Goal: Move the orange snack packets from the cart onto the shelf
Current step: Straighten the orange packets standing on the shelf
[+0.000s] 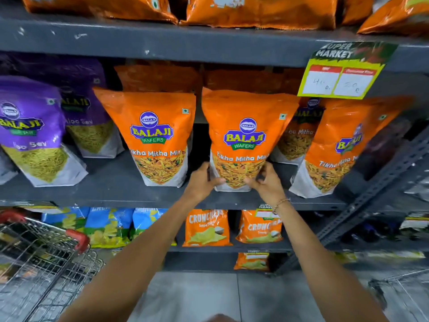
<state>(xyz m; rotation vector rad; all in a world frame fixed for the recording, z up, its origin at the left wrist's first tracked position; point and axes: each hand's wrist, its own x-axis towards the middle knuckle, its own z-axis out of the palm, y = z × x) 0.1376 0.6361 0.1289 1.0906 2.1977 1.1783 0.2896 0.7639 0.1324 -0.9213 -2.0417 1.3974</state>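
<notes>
Head view: we have both hands on one orange snack packet, standing upright on the middle shelf. Left hand grips its lower left edge, fingers wrapped onto the front. Right hand grips the lower right corner, thumb on the front; a bracelet sits on that wrist. The packet's base is at the shelf board, near the front edge; we can't tell if its full weight is down.

Just left of it, a gap apart, stands a second orange packet of the same mix. To the right a third orange packet leans tilted, with another one partly hidden behind. Purple packets fill the shelf's left end. More orange bags line the shelf above and stand further back on this one. A yellow price tag hangs from the upper shelf edge.

Wire cart with red handle sits lower left; contents are blurred.
</notes>
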